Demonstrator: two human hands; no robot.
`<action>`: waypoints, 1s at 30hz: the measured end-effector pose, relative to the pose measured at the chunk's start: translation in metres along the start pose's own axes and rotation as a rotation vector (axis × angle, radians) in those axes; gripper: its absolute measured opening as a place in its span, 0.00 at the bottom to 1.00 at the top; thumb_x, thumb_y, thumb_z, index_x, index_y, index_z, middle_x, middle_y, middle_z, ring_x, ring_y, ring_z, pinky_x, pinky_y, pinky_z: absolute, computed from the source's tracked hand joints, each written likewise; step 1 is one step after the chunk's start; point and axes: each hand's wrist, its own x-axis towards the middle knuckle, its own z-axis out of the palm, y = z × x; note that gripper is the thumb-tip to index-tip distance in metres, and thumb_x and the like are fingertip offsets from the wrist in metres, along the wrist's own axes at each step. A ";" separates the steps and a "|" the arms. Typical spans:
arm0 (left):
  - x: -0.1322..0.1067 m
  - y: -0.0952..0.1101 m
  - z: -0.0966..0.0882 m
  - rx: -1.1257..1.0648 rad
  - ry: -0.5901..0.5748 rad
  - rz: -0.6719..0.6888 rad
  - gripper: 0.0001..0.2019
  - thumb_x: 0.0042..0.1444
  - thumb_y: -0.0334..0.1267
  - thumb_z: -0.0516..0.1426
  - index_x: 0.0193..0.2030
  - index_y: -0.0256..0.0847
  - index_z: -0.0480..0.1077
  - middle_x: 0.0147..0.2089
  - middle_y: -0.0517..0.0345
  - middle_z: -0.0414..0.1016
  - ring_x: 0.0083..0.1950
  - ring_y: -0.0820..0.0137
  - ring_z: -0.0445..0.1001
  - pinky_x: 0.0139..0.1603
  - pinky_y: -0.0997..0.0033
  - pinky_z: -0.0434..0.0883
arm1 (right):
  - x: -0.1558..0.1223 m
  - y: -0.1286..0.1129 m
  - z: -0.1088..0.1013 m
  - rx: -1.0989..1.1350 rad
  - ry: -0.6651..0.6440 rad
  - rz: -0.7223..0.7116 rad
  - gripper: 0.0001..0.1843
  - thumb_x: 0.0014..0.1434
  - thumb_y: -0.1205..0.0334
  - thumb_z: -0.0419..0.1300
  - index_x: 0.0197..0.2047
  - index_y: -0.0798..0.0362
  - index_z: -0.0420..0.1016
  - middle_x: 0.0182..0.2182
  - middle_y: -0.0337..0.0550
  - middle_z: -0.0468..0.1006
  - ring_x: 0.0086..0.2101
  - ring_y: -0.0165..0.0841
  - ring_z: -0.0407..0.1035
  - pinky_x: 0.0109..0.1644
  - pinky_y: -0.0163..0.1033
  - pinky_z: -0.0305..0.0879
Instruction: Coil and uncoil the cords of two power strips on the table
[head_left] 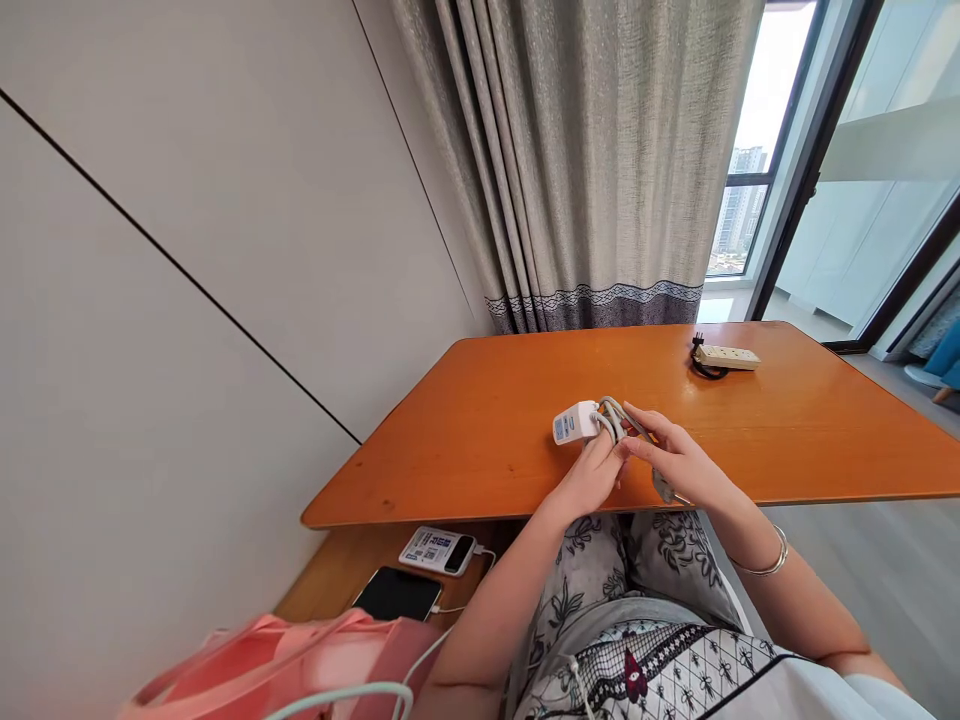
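Note:
Close to the table's near edge, both hands are on a looped pale grey cable (616,412). My left hand (592,478) is closed round the loops, with its fingers partly hidden behind them and behind my other hand. From the right, my right hand (675,458) pinches the cable between thumb and fingers. A white box-shaped adapter (575,424) with a printed label is joined to the loops and sits just left of them. The grey plug end (663,487) hangs below my right hand, its prongs pointing right.
An orange-brown wooden table (487,420) spreads out ahead. At its far right lies a cream power strip (727,357) with a coiled black cord. Lower left are a white power bank (437,550), a dark-screened phone (397,594) and a pink bag (300,665). A curtain (615,160) hangs behind.

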 end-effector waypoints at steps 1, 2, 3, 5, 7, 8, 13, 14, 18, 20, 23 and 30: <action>0.001 -0.003 0.002 -0.014 0.016 -0.011 0.28 0.64 0.63 0.47 0.51 0.38 0.65 0.29 0.62 0.63 0.28 0.73 0.62 0.28 0.72 0.66 | -0.002 0.004 0.002 0.019 0.025 0.001 0.30 0.61 0.46 0.63 0.65 0.44 0.70 0.53 0.47 0.74 0.57 0.41 0.67 0.67 0.51 0.60; 0.002 -0.005 0.005 -0.041 0.034 -0.022 0.27 0.64 0.63 0.48 0.51 0.39 0.65 0.30 0.62 0.64 0.28 0.73 0.62 0.28 0.72 0.65 | -0.003 0.008 0.005 0.027 0.050 0.000 0.30 0.60 0.45 0.63 0.64 0.43 0.71 0.55 0.47 0.73 0.59 0.41 0.65 0.67 0.51 0.59; 0.002 -0.008 0.007 -0.074 0.049 -0.033 0.27 0.63 0.63 0.49 0.52 0.39 0.65 0.31 0.61 0.65 0.28 0.73 0.62 0.28 0.72 0.65 | -0.005 0.011 0.008 0.029 0.072 -0.005 0.30 0.60 0.45 0.64 0.63 0.43 0.72 0.57 0.47 0.71 0.61 0.42 0.63 0.68 0.50 0.59; 0.004 -0.011 0.010 -0.136 0.084 -0.042 0.29 0.63 0.64 0.49 0.55 0.40 0.65 0.34 0.60 0.66 0.29 0.73 0.63 0.28 0.72 0.65 | -0.010 0.015 0.017 0.028 0.096 -0.028 0.28 0.60 0.43 0.63 0.62 0.43 0.74 0.61 0.48 0.68 0.64 0.42 0.60 0.69 0.48 0.57; 0.005 -0.010 0.011 -0.173 0.133 -0.027 0.30 0.62 0.64 0.51 0.57 0.40 0.65 0.36 0.57 0.68 0.33 0.69 0.67 0.32 0.70 0.68 | -0.016 0.016 0.027 0.029 0.113 -0.068 0.27 0.63 0.43 0.60 0.63 0.42 0.73 0.63 0.47 0.66 0.66 0.41 0.58 0.71 0.49 0.55; 0.005 -0.009 0.010 -0.185 0.168 -0.007 0.30 0.61 0.63 0.53 0.57 0.41 0.66 0.37 0.55 0.70 0.37 0.67 0.70 0.36 0.68 0.69 | -0.019 0.016 0.032 0.023 0.128 -0.096 0.27 0.65 0.44 0.58 0.65 0.42 0.70 0.65 0.47 0.65 0.66 0.41 0.57 0.71 0.50 0.54; 0.011 0.001 0.007 -0.301 0.369 0.034 0.26 0.56 0.62 0.58 0.48 0.41 0.71 0.43 0.53 0.73 0.48 0.64 0.72 0.50 0.66 0.69 | -0.030 0.023 0.058 -0.094 0.224 -0.250 0.35 0.70 0.51 0.52 0.76 0.40 0.46 0.74 0.45 0.49 0.72 0.40 0.44 0.75 0.56 0.42; 0.012 0.003 0.007 -0.314 0.391 0.023 0.25 0.56 0.62 0.58 0.44 0.40 0.71 0.40 0.55 0.73 0.44 0.65 0.72 0.48 0.67 0.69 | -0.030 0.027 0.061 -0.106 0.243 -0.263 0.36 0.70 0.52 0.52 0.76 0.41 0.43 0.75 0.45 0.45 0.72 0.41 0.42 0.75 0.56 0.41; 0.013 0.008 0.007 -0.341 0.421 0.008 0.25 0.54 0.63 0.59 0.38 0.39 0.71 0.32 0.58 0.72 0.36 0.68 0.71 0.41 0.68 0.70 | -0.023 0.038 0.058 -0.058 0.264 -0.226 0.39 0.70 0.53 0.52 0.77 0.43 0.37 0.74 0.50 0.47 0.70 0.41 0.49 0.73 0.56 0.49; 0.012 0.011 0.008 -0.339 0.408 0.036 0.25 0.55 0.62 0.59 0.39 0.39 0.73 0.35 0.55 0.75 0.38 0.66 0.73 0.44 0.67 0.71 | -0.019 0.040 0.052 -0.044 0.209 -0.211 0.39 0.69 0.54 0.53 0.77 0.44 0.37 0.71 0.51 0.56 0.69 0.40 0.54 0.72 0.54 0.53; 0.010 0.014 0.010 -0.309 0.393 0.083 0.25 0.58 0.61 0.57 0.45 0.40 0.75 0.48 0.49 0.78 0.48 0.64 0.74 0.52 0.66 0.70 | -0.017 0.037 0.049 -0.140 0.171 -0.233 0.37 0.68 0.58 0.53 0.75 0.45 0.43 0.69 0.51 0.60 0.67 0.40 0.57 0.71 0.54 0.55; 0.010 0.015 0.015 -0.500 0.265 0.098 0.30 0.57 0.64 0.57 0.53 0.41 0.76 0.61 0.46 0.74 0.62 0.57 0.70 0.63 0.60 0.65 | -0.017 0.034 0.054 -0.450 0.266 -0.408 0.29 0.64 0.65 0.55 0.67 0.50 0.58 0.58 0.57 0.72 0.59 0.46 0.67 0.63 0.59 0.64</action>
